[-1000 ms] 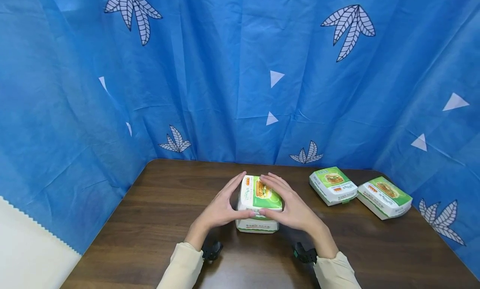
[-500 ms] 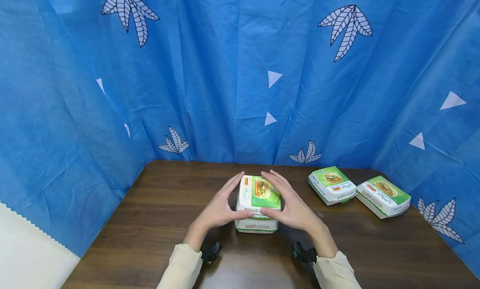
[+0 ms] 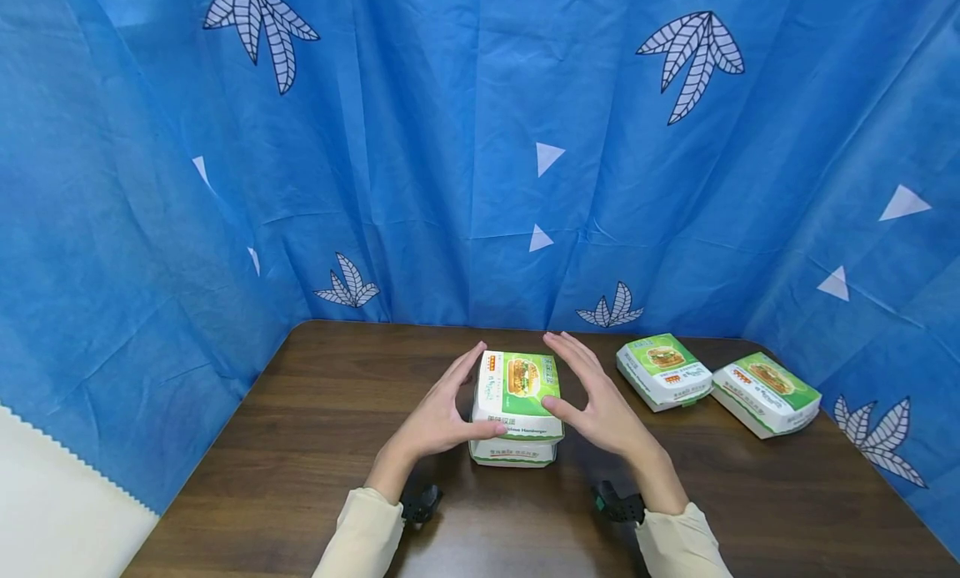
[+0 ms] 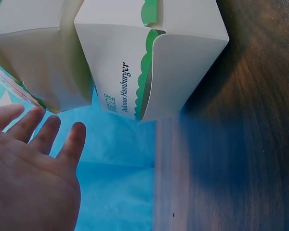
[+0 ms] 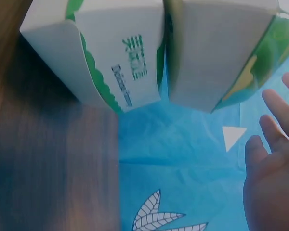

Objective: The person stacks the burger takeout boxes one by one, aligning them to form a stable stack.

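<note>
Two white and green hamburger boxes are stacked in the middle of the table. The upper box point(image 3: 517, 394), with a burger picture on its lid, sits on the lower box point(image 3: 513, 454). My left hand point(image 3: 431, 419) stays at the stack's left side with fingers extended, its thumb overlapping the upper box's front edge in the head view. In the left wrist view its fingertips are right by the upper box point(image 4: 67, 91). To the right of the stack, my right hand point(image 3: 603, 411) is spread beside the upper box. A gap shows between its fingers and that box point(image 5: 216, 57) in the right wrist view.
Two more hamburger boxes rest at the table's back right: a nearer-left one point(image 3: 665, 374) and one point(image 3: 768, 394) by the right edge, side by side. A blue patterned curtain point(image 3: 420, 186) hangs behind the brown wooden table point(image 3: 300, 444).
My right hand has drawn back to the right, away from the upper box, its thumb leaving the front. The left hand and both stacked boxes have hardly moved.
</note>
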A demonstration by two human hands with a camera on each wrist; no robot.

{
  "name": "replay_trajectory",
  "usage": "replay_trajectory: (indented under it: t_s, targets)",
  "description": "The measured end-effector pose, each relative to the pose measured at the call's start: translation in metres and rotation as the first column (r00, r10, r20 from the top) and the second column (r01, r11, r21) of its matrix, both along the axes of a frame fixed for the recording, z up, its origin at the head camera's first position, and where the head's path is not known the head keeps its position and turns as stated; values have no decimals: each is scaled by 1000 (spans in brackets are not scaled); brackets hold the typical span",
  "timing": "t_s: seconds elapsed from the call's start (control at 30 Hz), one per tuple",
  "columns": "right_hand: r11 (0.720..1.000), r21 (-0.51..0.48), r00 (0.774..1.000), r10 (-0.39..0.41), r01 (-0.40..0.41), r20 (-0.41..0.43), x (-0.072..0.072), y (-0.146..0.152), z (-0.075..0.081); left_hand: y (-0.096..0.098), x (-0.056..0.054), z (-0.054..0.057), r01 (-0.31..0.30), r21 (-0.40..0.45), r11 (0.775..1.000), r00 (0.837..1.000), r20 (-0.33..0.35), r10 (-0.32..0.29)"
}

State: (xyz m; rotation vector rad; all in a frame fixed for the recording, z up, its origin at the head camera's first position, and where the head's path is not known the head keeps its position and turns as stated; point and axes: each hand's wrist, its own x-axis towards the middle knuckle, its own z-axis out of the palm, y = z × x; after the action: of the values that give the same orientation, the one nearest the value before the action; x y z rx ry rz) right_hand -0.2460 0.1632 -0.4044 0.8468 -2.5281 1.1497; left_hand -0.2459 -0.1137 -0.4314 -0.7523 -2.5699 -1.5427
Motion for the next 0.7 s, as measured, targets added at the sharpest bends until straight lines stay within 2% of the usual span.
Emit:
replay_trajectory:
  t_s: [0.47, 0.7]
  targets:
    - [994, 21, 994, -107, 107, -1, -5, 19, 3, 0, 0, 0, 5, -2, 1000, 1000, -1, -5]
    - [982, 7, 982, -187, 188, -13, -8, 26, 1, 0, 0, -1, 1, -3, 1000, 1000, -3, -1]
